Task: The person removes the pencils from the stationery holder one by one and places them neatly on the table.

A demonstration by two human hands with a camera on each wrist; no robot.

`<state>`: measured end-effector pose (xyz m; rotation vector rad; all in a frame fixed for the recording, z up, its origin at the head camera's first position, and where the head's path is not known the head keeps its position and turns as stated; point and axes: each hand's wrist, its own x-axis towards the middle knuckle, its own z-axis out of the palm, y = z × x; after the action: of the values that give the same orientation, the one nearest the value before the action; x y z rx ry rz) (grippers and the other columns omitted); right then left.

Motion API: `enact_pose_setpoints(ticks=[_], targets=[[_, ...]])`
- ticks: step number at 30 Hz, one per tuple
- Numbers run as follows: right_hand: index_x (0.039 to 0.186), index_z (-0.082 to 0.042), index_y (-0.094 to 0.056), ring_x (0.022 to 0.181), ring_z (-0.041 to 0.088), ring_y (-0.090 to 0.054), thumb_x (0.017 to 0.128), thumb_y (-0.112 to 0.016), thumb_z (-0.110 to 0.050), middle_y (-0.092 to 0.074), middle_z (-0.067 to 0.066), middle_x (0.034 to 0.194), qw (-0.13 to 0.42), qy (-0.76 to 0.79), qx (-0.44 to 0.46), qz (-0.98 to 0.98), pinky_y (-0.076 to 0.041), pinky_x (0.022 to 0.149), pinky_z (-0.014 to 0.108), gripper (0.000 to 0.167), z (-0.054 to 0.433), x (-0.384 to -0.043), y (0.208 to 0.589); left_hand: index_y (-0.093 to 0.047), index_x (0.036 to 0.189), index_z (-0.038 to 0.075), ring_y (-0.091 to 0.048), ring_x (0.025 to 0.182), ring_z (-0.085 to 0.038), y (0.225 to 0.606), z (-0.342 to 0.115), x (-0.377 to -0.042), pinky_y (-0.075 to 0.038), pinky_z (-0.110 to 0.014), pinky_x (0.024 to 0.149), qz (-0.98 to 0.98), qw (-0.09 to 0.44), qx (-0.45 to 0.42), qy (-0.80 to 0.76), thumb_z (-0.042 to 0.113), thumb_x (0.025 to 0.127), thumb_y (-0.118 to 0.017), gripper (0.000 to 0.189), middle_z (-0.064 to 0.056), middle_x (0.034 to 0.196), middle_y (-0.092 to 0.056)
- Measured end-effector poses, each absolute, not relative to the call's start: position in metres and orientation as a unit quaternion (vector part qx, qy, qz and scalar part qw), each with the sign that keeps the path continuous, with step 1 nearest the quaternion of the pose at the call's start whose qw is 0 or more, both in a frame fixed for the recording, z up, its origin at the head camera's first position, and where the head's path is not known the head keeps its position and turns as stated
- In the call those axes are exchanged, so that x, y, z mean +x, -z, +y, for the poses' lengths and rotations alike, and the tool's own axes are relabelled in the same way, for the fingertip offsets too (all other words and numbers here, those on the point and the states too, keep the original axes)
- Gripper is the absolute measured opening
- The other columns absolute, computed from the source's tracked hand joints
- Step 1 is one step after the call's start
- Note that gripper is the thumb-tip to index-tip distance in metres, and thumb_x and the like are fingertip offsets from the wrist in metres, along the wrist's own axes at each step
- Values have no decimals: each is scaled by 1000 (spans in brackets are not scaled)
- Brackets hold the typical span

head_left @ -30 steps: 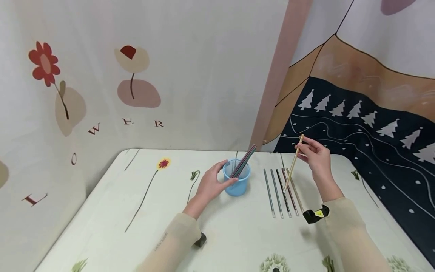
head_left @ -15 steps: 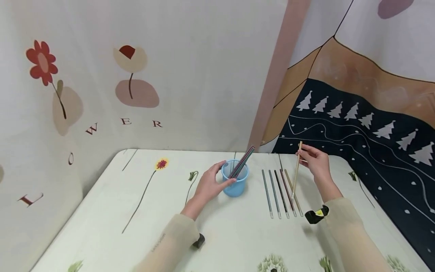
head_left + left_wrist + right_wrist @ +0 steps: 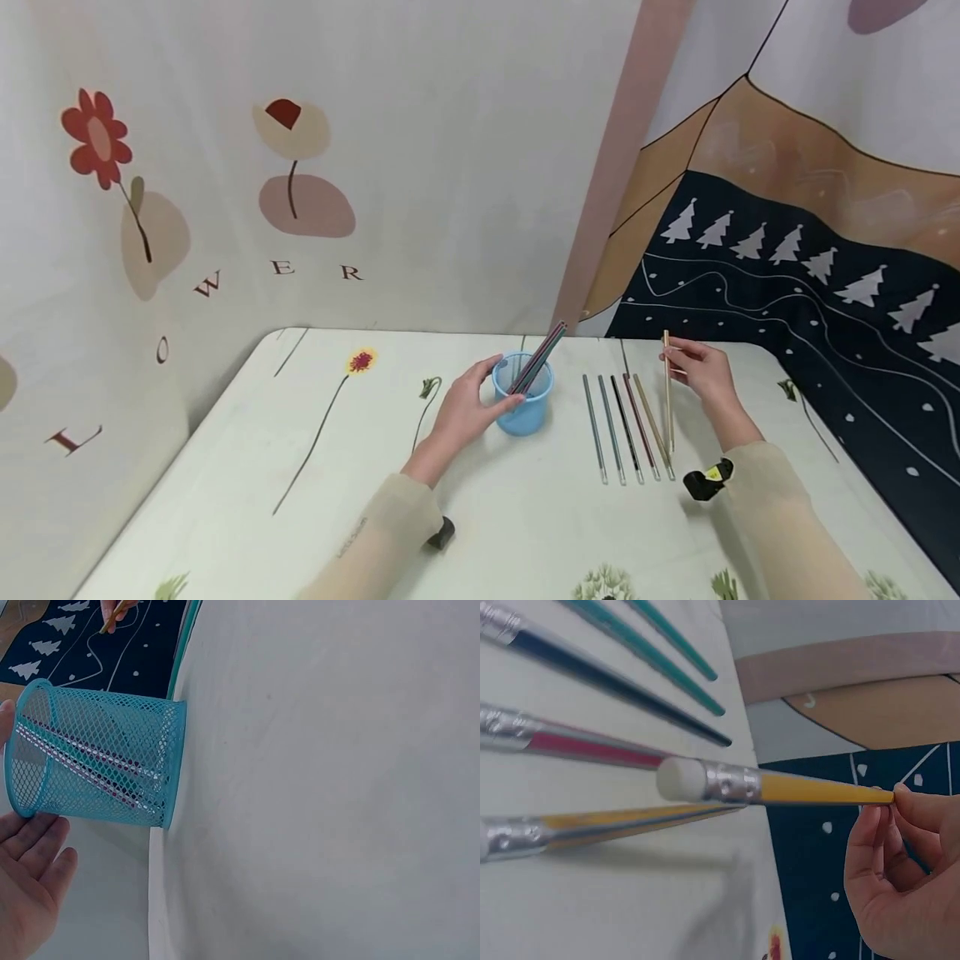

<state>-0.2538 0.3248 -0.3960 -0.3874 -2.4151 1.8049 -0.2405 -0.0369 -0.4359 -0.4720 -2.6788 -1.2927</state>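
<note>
My left hand [image 3: 461, 410] grips a light blue mesh pencil cup [image 3: 522, 422], thumb at the near side and fingers round the far rim. Several pencils [image 3: 542, 357] lean to the right inside it; their lower ends show through the mesh in the left wrist view. To the right, my right hand [image 3: 703, 368] pinches a yellow pencil [image 3: 802, 789] by its far end, its white eraser end pointing back towards me. That pencil is just right of a row on the table, whose rightmost member is another yellow pencil [image 3: 651, 417]. Whether the held pencil touches the table I cannot tell.
Left of the yellow one, the row continues with a red pencil [image 3: 640, 421], a black pencil [image 3: 626, 425] and two teal pencils [image 3: 611, 427], erasers towards me. A white flower-printed cloth covers the table [image 3: 510, 517]. Printed curtains [image 3: 450, 167] stand behind it.
My right hand has lowered the yellow pencil and shifted its eraser end rightwards, from over the row to its right side, now nearly parallel to it. The left hand stays on the cup.
</note>
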Motion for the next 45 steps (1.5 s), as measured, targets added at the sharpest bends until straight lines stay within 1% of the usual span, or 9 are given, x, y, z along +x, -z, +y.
enact_pose_setpoints(ticks=[7,11,16,20,25,27,32,40,45], targets=[[144,9,-44,71,-9,-62,102,-55,-15,-63,-28,70,19,-579,-119,-807,-55,64,10,49,329,-256,403,-47,148,14,-55,134,-29,434,-38,-239,-50,-46,108,-886,68,-156,432,46,84,-78,78,-10,146,-57],[144,9,-45,73,-10,-64,103,-54,-15,-63,-28,71,-4,-568,-116,-815,-55,64,11,48,331,-259,406,-47,148,14,-54,135,-29,433,-38,-239,-50,-45,109,-884,66,-154,436,45,83,-78,78,-9,146,-56],[144,8,-45,75,-7,-63,104,-50,-16,-65,-26,75,-26,-550,-108,-828,-55,65,13,47,335,-262,406,-47,148,15,-54,135,-28,428,-36,-243,-50,-45,109,-885,68,-157,432,46,84,-77,78,-9,147,-56],[144,9,-43,75,-3,-62,103,-52,-15,-66,-24,78,-39,-548,-106,-829,-54,64,15,48,339,-261,408,-46,149,14,-54,135,-30,425,-34,-246,-49,-47,109,-884,74,-166,431,48,84,-76,78,-10,147,-55],[145,11,-41,75,-3,-61,102,-53,-12,-65,-23,81,-65,-538,-105,-834,-54,66,15,50,345,-257,417,-45,149,13,-53,135,-30,429,-33,-242,-49,-46,110,-890,56,-162,423,48,85,-76,79,-10,148,-54],[144,12,-41,75,-3,-60,103,-53,-12,-65,-22,82,-66,-532,-102,-838,-54,66,15,49,346,-257,420,-45,149,14,-54,135,-30,431,-34,-241,-49,-46,110,-889,55,-161,425,47,84,-77,79,-9,148,-54],[141,11,-46,72,-5,-57,101,-56,-13,-62,-22,81,-46,-511,-100,-853,-52,65,15,47,345,-261,425,-46,149,14,-54,135,-29,432,-33,-242,-49,-47,110,-885,68,-163,432,47,84,-76,78,-10,147,-55],[136,11,-52,69,-5,-55,100,-58,-12,-65,-11,87,-30,-478,-113,-870,-52,62,14,43,342,-268,432,-46,148,14,-53,136,-28,432,-36,-241,-49,-46,109,-884,69,-160,435,48,84,-77,79,-10,147,-56],[134,11,-54,67,-6,-56,99,-59,-11,-67,-5,91,-29,-473,-127,-871,-53,62,13,42,341,-268,435,-47,148,14,-54,135,-28,434,-37,-241,-50,-46,109,-886,69,-159,431,48,84,-76,79,-10,146,-56]])
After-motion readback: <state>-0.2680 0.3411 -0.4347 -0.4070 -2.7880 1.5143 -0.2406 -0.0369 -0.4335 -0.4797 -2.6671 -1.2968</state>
